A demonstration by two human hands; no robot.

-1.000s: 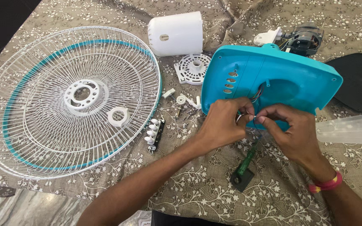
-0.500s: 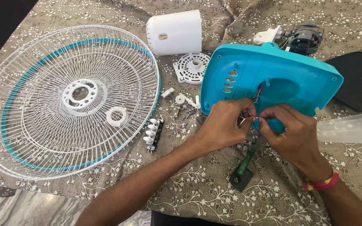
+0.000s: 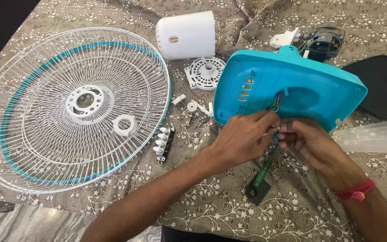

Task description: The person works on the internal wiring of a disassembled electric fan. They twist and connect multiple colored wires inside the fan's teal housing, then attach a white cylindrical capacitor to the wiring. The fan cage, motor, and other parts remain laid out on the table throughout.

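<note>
Wires [image 3: 276, 102] come out of the opening in the turquoise base [image 3: 292, 87], which lies underside up on the counter [image 3: 211, 210], and run down toward the person into both hands. Left hand [image 3: 242, 136] and right hand [image 3: 307, 143] meet just below the base's near edge, fingertips pinched narrow on the thin wire ends (too small to count the strands); both are equally near. A green tool [image 3: 261, 177] lies beneath them, its long axis running from the hands toward the person. Elsewhere: one grille [image 3: 36, 148] far left, one white motor cover [image 3: 187, 33], one round vented plate [image 3: 204, 71], one push-button switch [image 3: 163, 141], one motor [image 3: 321, 42].
</note>
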